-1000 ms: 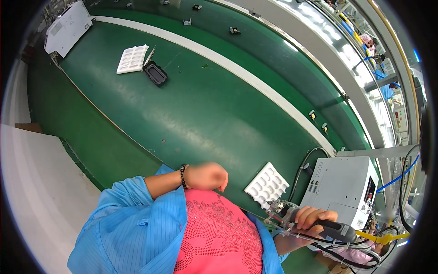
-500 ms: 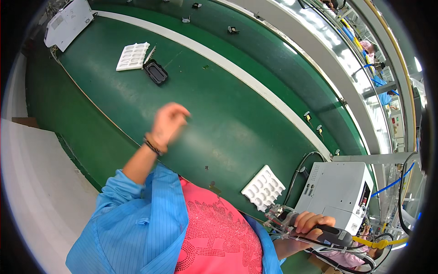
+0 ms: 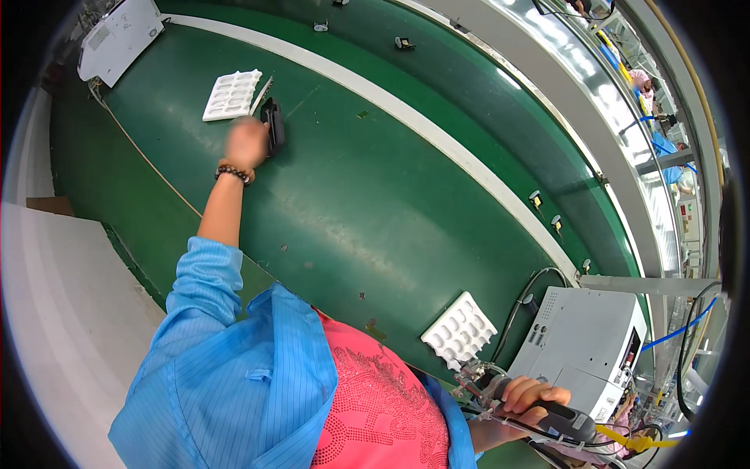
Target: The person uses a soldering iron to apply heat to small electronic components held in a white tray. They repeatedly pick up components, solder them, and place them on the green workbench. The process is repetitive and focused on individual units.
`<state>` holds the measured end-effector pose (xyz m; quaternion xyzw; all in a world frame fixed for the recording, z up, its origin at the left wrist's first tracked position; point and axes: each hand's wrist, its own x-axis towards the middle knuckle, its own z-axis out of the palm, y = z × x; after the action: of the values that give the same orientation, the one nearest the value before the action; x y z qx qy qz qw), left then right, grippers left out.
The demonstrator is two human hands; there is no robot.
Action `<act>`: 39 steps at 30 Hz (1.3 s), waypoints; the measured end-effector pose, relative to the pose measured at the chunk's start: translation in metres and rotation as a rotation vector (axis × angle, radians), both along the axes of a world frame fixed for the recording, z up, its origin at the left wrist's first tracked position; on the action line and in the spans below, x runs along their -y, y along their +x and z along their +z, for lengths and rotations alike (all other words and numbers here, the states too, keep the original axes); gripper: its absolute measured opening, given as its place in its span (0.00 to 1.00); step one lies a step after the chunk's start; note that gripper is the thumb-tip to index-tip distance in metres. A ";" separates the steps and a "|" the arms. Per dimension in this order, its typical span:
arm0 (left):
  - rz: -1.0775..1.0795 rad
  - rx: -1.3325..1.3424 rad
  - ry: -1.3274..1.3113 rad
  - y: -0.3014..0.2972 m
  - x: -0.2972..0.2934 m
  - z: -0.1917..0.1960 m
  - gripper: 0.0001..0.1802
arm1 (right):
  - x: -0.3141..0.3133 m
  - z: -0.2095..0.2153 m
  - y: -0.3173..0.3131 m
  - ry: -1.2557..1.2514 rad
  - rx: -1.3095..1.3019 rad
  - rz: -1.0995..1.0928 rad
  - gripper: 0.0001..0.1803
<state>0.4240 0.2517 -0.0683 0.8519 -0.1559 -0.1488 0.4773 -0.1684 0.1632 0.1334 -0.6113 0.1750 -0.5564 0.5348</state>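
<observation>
Black oblong case (image 3: 273,125) under left hand (image 3: 247,143).

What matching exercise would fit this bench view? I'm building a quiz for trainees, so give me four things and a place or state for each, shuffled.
Things:
1. left hand
2. right hand
3. near white tray
4. far white tray

Places or states:
A. lies on the green belt beside the grey machine
B. stretched out at the black part on the belt
C. wrapped round a dark-handled tool with cables
D. lies far up the belt, just left of the black part

Pairs: 1-B, 2-C, 3-A, 4-D
</observation>
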 end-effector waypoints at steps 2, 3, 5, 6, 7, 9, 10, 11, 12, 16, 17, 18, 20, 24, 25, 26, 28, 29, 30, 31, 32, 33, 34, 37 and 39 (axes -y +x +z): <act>-0.056 -0.274 -0.285 -0.024 0.000 0.017 0.10 | -0.001 -0.001 0.000 0.010 -0.008 -0.042 0.21; -0.079 -0.331 -0.382 -0.034 -0.002 0.025 0.10 | 0.000 -0.001 0.001 0.007 -0.003 -0.039 0.20; -0.125 -0.445 -0.579 -0.046 -0.006 0.029 0.11 | 0.003 0.000 0.003 0.000 0.006 -0.034 0.20; -0.164 -0.497 -0.649 -0.047 -0.009 0.027 0.13 | 0.004 0.001 0.004 0.000 0.000 -0.038 0.21; -0.195 -0.523 -0.673 -0.049 -0.010 0.027 0.13 | 0.005 0.001 0.005 -0.001 -0.006 -0.041 0.21; -0.255 -0.572 -0.717 -0.054 -0.014 0.030 0.15 | 0.006 0.001 0.008 0.004 -0.011 -0.045 0.21; -0.274 -0.588 -0.731 -0.055 -0.015 0.031 0.15 | 0.005 0.000 0.011 0.007 -0.010 -0.047 0.21; -0.293 -0.602 -0.748 -0.055 -0.016 0.032 0.15 | 0.006 0.000 0.015 0.008 -0.008 -0.048 0.21; -0.313 -0.616 -0.764 -0.055 -0.017 0.033 0.16 | 0.007 -0.001 0.016 0.008 -0.007 -0.044 0.21; -0.337 -0.661 -0.738 -0.058 -0.012 0.039 0.17 | 0.006 0.000 0.018 0.018 -0.003 -0.037 0.21; -0.333 -0.686 -0.747 -0.058 -0.009 0.038 0.17 | 0.006 0.002 0.017 0.017 -0.005 -0.037 0.21; -0.329 -0.712 -0.756 -0.059 -0.007 0.037 0.17 | 0.006 0.003 0.017 0.018 -0.007 -0.039 0.21; -0.266 -0.721 -0.753 -0.056 -0.007 0.034 0.17 | 0.004 0.007 0.014 0.015 -0.015 -0.046 0.21; -0.169 -0.688 -0.669 -0.043 -0.008 0.028 0.18 | 0.001 0.012 0.003 0.019 -0.035 -0.050 0.21; -0.148 -0.680 -0.645 -0.040 -0.008 0.026 0.17 | 0.000 0.013 0.000 0.017 -0.035 -0.056 0.21; -0.124 -0.653 -0.621 -0.037 -0.011 0.026 0.17 | -0.002 0.012 -0.002 0.020 -0.033 -0.057 0.21; -0.071 -0.594 -0.557 -0.032 -0.015 0.026 0.16 | -0.002 0.013 -0.004 0.012 -0.043 -0.057 0.21; -0.040 -0.558 -0.523 -0.026 -0.020 0.027 0.16 | -0.003 0.012 -0.004 0.012 -0.042 -0.051 0.21; 0.023 -0.461 -0.397 -0.017 -0.023 0.021 0.15 | -0.003 0.011 -0.003 0.009 -0.040 -0.052 0.21; 0.023 -0.348 -0.320 -0.010 -0.025 0.016 0.15 | -0.003 0.011 -0.003 0.005 -0.038 -0.052 0.21; 0.024 -0.232 -0.242 -0.004 -0.027 0.012 0.15 | -0.003 0.010 -0.002 0.003 -0.035 -0.050 0.21; 0.026 -0.117 -0.163 0.002 -0.030 0.009 0.15 | -0.003 0.008 -0.001 0.007 -0.029 -0.047 0.21; 0.044 0.056 -0.040 0.008 -0.034 0.006 0.15 | -0.003 0.008 0.001 0.012 -0.023 -0.043 0.21; 0.126 0.274 0.212 -0.006 -0.022 0.025 0.17 | -0.003 0.005 0.004 0.018 -0.014 -0.026 0.21; 0.134 0.329 0.260 -0.002 -0.020 0.027 0.19 | -0.003 0.004 0.004 0.022 -0.001 -0.023 0.21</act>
<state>0.4217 0.2720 -0.0413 0.9276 -0.1539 0.0054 0.3403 -0.1646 0.1667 0.1378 -0.6039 0.1884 -0.5601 0.5349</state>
